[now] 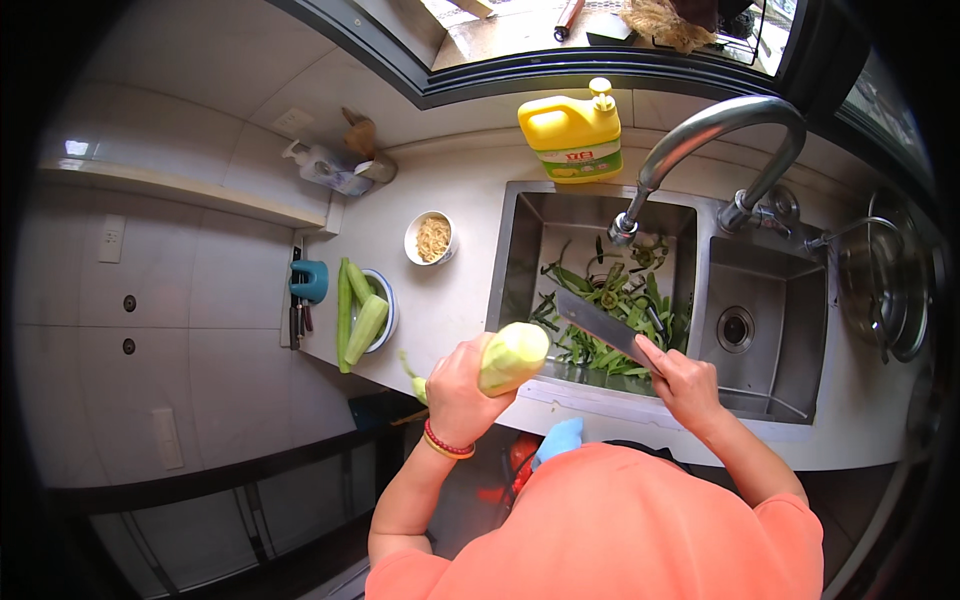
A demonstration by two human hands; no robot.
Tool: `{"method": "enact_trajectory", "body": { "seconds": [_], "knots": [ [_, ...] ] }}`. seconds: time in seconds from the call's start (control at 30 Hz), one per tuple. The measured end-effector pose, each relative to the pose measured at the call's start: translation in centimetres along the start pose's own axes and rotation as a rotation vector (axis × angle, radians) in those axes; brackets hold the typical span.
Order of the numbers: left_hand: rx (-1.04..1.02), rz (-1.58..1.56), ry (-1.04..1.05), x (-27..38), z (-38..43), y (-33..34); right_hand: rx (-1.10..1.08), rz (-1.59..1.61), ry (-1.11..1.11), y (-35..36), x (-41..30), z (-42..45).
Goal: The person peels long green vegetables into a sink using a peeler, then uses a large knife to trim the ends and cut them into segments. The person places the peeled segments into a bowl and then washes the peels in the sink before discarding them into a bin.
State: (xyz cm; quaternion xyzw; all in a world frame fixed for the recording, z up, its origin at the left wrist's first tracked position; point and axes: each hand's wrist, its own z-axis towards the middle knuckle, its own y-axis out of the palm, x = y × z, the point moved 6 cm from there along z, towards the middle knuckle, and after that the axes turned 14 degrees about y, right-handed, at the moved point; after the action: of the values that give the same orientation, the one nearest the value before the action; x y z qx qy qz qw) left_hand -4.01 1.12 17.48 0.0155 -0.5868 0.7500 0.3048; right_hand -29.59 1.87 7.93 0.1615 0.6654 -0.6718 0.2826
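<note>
My left hand (459, 390) grips a peeled pale-green gourd (514, 358), its cut end turned up towards the sink. The stem end of the gourd pokes out behind that hand. My right hand (684, 382) holds a kitchen knife (604, 328) by the handle, its broad blade pointing left over the sink, apart from the gourd. Below the blade, green peelings (611, 349) lie heaped in the larger basin (519, 247) of the steel sink. They hide most of that basin's drain.
Left on the counter, several long green gourds (367, 328) rest on a blue-rimmed bowl (390, 300), near a small bowl of pale shreds (433, 238). A yellow detergent jug (574, 139) stands behind the sink. The faucet (720, 120) arches over it. Right of it is a smaller basin (750, 292).
</note>
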Motion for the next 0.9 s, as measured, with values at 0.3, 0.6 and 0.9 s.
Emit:
{"method": "enact_trajectory", "body": {
  "seconds": [0.3,0.6,0.9],
  "knots": [
    [0.403,-1.448,-0.085,-6.3,-1.0,3.1,0.362,0.297,-0.357,-3.9,-9.4,2.7],
    [0.439,-2.028,-0.475,-4.3,-0.6,9.0,0.289,0.11,-0.46,-2.6,-11.4,3.8],
    [0.516,-1.237,-0.238,-8.2,-3.5,11.7,0.305,0.052,-0.391,-2.4,-11.2,4.4]
  ]
}}
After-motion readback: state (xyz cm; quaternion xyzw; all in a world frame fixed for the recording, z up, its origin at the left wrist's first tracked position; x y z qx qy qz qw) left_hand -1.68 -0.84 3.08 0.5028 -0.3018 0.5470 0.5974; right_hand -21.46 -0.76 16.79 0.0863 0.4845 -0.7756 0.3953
